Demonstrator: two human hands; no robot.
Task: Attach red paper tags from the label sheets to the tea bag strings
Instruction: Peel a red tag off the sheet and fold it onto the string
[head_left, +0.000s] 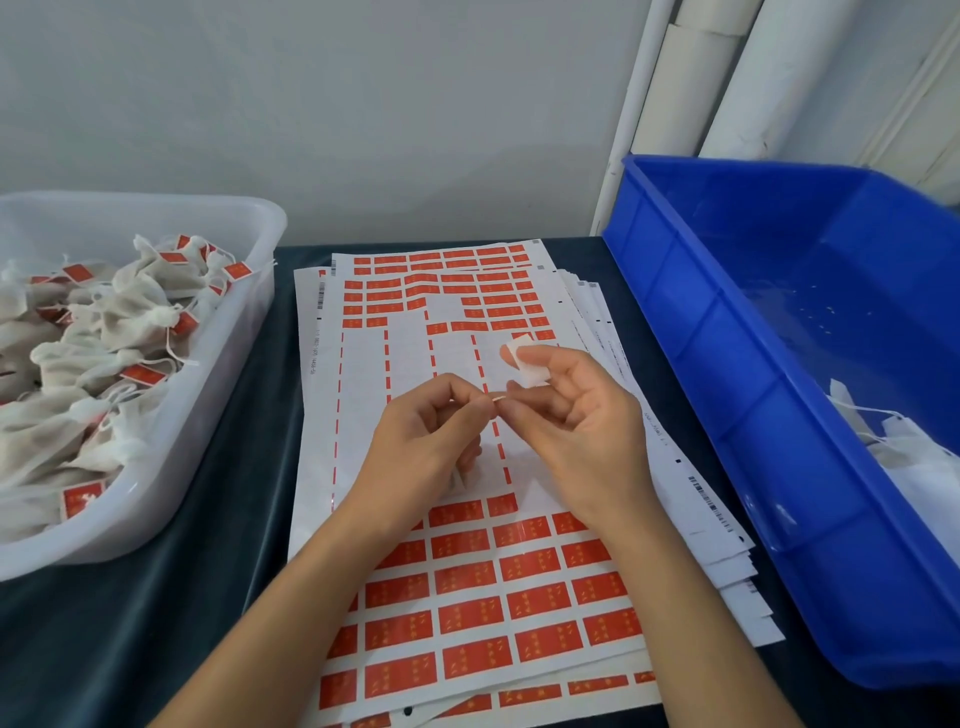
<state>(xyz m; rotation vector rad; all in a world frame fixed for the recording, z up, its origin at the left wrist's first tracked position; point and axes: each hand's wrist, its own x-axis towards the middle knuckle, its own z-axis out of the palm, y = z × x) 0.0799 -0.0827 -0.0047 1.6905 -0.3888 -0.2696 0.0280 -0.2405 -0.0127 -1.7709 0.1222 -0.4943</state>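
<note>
Dark tabletop (249, 415) — label sheets (467, 597) edge-to-edge

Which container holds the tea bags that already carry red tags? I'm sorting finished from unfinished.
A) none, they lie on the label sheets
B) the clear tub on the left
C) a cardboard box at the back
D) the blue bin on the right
B: the clear tub on the left is heaped with tea bags carrying red tags.

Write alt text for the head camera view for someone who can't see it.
Two bare hands, left hand and right hand, pinch a small red paper tag above white label sheets. A clear plastic tub of tagged tea bags sits left, a blue plastic crate right.
</note>
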